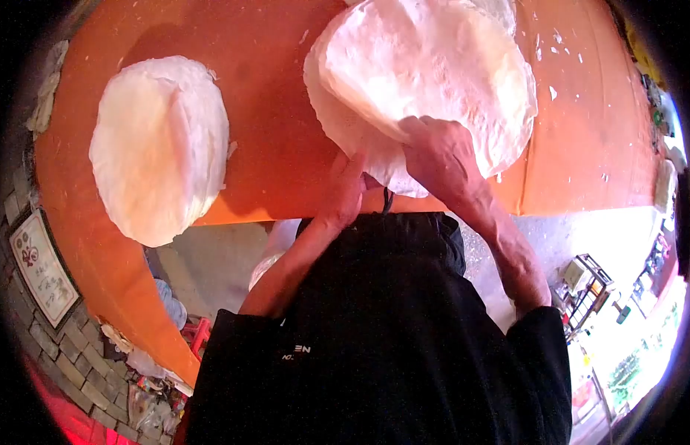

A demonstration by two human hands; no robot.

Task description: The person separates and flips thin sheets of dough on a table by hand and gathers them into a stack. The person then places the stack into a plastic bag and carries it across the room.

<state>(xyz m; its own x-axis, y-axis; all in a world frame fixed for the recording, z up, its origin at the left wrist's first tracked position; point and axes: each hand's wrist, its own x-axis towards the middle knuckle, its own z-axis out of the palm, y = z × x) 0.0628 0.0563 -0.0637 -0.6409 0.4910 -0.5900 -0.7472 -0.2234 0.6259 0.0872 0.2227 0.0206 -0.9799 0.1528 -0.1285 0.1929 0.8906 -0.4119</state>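
A stack of thin round flatbreads (426,67), pale and wrinkled, lies on the orange-covered table in front of me. My right hand (443,157) is closed on the near edge of the upper sheet, its fingers bent over the rim. That sheet is partly raised and folded, with a lower sheet showing at the left. My left hand (346,189) pinches the near-left edge of the lower sheet; part of its fingers is hidden. A second pile of flatbreads (141,148) rests farther left, with a crease along its top sheet, untouched by either hand.
The orange table (267,111) curves round to the left side. White crumbs (554,93) are scattered at the right. A framed sign (44,267) leans by a brick surface at the left. A metal rack (586,293) stands on the floor at the right.
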